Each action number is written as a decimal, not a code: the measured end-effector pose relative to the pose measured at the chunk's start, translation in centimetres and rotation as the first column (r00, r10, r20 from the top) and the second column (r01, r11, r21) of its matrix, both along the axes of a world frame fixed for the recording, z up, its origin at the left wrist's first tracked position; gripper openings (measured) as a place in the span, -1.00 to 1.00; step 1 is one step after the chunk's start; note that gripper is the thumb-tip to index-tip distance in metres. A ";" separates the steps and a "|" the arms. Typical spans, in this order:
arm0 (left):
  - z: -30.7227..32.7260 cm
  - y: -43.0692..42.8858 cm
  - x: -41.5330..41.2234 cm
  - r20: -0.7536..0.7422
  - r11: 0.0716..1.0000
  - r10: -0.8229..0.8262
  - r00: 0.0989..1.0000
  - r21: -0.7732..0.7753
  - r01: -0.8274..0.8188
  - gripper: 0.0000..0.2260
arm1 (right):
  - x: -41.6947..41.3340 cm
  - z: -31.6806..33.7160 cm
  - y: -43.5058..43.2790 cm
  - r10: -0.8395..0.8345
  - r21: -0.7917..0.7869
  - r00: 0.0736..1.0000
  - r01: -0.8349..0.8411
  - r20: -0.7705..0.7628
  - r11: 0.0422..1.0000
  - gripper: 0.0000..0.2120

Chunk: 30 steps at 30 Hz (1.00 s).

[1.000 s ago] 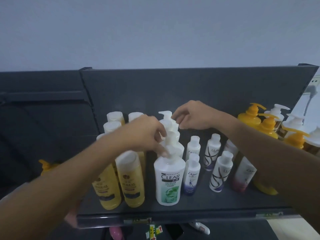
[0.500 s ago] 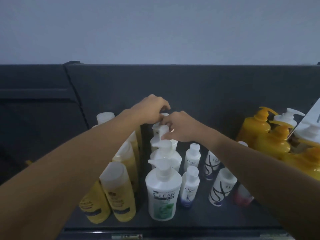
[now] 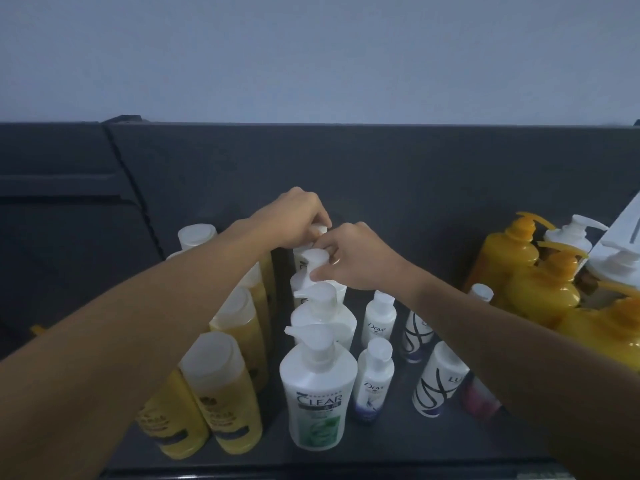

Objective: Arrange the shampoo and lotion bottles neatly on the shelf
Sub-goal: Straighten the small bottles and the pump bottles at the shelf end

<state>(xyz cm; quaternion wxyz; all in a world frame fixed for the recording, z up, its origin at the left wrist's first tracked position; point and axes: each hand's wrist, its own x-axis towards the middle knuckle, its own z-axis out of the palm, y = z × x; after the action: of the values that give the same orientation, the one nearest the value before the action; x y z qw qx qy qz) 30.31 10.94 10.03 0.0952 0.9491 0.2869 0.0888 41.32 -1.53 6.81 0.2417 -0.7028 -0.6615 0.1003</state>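
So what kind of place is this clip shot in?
Probably a shop aisle or a mock-up of one: a dark shelf with a back panel, identical CLEAR pump bottles queued front to back, and rows of matching yellow bottles.

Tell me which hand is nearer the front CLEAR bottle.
Right. The right hand is behind the front CLEAR bottle at the row's third pump; the left hand reaches further back.

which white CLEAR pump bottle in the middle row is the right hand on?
The third from the front: the right hand pinches its pump head. The front CLEAR bottle and the one behind it stand untouched.
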 end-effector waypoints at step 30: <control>-0.4 -9.1 -7.9 0.064 0.985 -0.157 0.985 -0.067 0.162 -0.74 | -6.5 1.6 -10.7 0.059 -0.136 0.998 -0.061 -0.018 0.989 -0.72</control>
<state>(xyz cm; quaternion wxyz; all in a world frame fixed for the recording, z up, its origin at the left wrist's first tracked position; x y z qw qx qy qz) 22.40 1.86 9.67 0.1445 0.9619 0.2101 0.0985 34.83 -12.22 8.45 0.1948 -0.6967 -0.6722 0.1574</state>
